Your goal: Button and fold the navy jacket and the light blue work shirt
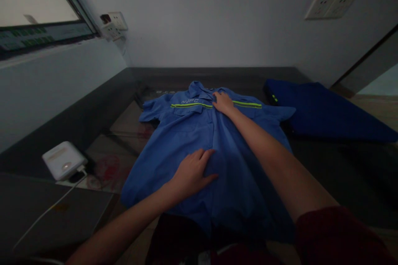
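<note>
- The two bare forearms reach forward from the near edge and over the cloth. The right one comes out of a dark red sleeve at the near right.
- The left hand is open and grips nothing. It lies palm down with fingers spread on the middle of the blue shirt, just left of the button line, and the wrist is low.
- The shirt is in the middle of the dark worktop, front up, with the hem near and the collar far. It looks fully spread, with both short sleeves out to the sides and no fold in it. Soft creases remain around the near hem.
- The right hand is farther off, on a nearly straight arm. Its fingers are on the shirt's front just below the collar, between the two yellow stripes. I cannot tell whether it pinches the cloth or only presses it.
- A white device with a cable lies at the left, apart from the shirt.
- A darker blue garment lies flat at the far right, just beside the shirt's sleeve.
</note>
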The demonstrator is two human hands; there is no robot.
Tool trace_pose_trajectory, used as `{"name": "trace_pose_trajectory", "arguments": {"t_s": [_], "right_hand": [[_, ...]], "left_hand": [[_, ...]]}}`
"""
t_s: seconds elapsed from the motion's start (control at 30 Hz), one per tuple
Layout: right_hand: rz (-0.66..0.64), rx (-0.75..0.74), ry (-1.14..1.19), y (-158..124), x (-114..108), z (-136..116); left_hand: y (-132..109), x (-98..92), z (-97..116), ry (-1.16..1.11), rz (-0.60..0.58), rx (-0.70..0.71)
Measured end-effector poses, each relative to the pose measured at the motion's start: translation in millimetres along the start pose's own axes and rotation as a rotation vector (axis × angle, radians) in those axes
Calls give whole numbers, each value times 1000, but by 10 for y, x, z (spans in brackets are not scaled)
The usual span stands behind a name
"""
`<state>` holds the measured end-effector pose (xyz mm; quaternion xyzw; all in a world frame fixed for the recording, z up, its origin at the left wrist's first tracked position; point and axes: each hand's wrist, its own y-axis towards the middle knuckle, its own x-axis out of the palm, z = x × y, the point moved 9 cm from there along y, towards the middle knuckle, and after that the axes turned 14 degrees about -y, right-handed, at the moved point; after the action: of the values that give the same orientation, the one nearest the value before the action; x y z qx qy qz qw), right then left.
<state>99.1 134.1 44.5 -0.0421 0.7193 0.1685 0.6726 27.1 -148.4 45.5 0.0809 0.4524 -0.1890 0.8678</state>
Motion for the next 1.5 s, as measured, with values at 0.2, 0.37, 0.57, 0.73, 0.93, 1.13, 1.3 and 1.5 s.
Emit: {"name": "trace_pose_trajectory", "arguments": {"t_s": [0.2, 0.37, 0.57, 0.73, 0.93, 1.13, 1.3, 1.5], "right_hand": [[7, -46, -10, -133, 21, -4], [140, -106, 79, -265, -108, 34], [246, -390, 277, -1287, -840, -171], [92, -581, 338, -2964, -1055, -418], [173, -511, 55, -3810, -695, -576], [152, -401, 389, -3637, -797, -420], [288, -152, 713, -3673, -1146, -63], [461, 10, 811, -3741, -1443, 23]], "left_hand": [[166, 107, 152, 164, 12, 24], [145, 208, 326, 97, -41, 123], [-3, 77, 332, -256, -70, 129], [-278, -74, 173, -225, 137, 75], [-387, 141, 140, -74, 58, 10], [-260, 187, 180, -202, -10, 9], [-323, 76, 236, -424, 30, 43], [-420, 177, 464, -764, -82, 9]]}}
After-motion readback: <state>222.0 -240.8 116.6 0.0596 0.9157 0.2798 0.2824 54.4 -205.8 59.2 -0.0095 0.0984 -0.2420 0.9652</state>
